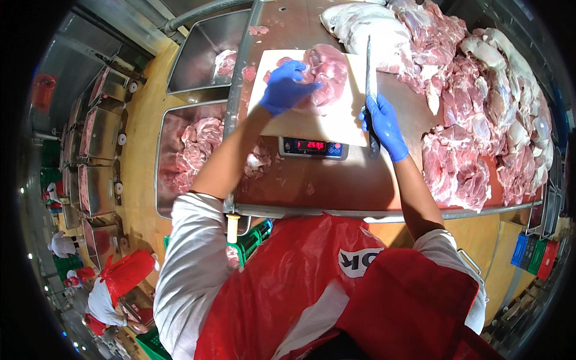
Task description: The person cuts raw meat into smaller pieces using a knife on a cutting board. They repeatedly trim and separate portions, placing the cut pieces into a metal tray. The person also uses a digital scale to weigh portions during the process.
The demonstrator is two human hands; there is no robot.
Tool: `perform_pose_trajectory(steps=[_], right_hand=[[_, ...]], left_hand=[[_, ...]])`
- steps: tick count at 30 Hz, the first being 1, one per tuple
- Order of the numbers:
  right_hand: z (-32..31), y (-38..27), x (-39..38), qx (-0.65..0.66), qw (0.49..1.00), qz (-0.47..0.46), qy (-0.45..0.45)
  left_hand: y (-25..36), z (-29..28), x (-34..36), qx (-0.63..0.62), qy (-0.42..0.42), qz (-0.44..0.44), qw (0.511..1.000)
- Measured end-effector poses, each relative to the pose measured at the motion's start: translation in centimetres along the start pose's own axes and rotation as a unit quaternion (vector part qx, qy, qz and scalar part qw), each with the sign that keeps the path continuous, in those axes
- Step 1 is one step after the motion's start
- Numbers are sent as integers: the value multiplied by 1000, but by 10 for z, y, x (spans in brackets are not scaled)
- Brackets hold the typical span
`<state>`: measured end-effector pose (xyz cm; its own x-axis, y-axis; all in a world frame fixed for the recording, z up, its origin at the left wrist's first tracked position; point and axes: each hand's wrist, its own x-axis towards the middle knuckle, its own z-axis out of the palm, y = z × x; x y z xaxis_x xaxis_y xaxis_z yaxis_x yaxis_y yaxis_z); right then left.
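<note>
A large pink piece of raw meat point(331, 75) lies on a white cutting board point(342, 125). My left hand point(284, 90), in a blue glove, is at the meat's left edge with fingers apart and curved; it seems to touch the meat without gripping it. To the right, my blue-gloved right hand point(387, 127) is closed around the dark handle of a knife point(368, 72). The long blade points away from me, over the board's right edge. A digital scale point(313, 148) with a lit red display sits at the board's near edge.
Large raw meat cuts point(456, 156) are piled along the table's right side. Metal bins point(195, 102) with meat pieces stand at the table's left edge. Below is a green crate point(255, 240). Farther left, a person in a red apron point(126, 273) works near metal carts point(97, 132).
</note>
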<state>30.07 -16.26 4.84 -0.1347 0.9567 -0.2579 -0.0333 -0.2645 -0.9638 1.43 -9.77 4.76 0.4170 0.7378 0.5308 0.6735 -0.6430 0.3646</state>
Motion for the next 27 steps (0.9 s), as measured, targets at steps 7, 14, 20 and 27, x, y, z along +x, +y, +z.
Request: perform_pose_trajectory(steps=[7,14,20,27], right_hand=[[-3,-3,29,-46,995,-57,68],[-37,18,0,20,988,-38,149],[-50,29,-14,45,997,10,60],[-49,-3,88,-105,994,-38,-17]], left_hand=[[61,65,43,50,-33,-192,980],[76,98,70,91,-96,0,991],[72,63,85,14,-166,27,986],[63,39,118,51,-145,6,988]])
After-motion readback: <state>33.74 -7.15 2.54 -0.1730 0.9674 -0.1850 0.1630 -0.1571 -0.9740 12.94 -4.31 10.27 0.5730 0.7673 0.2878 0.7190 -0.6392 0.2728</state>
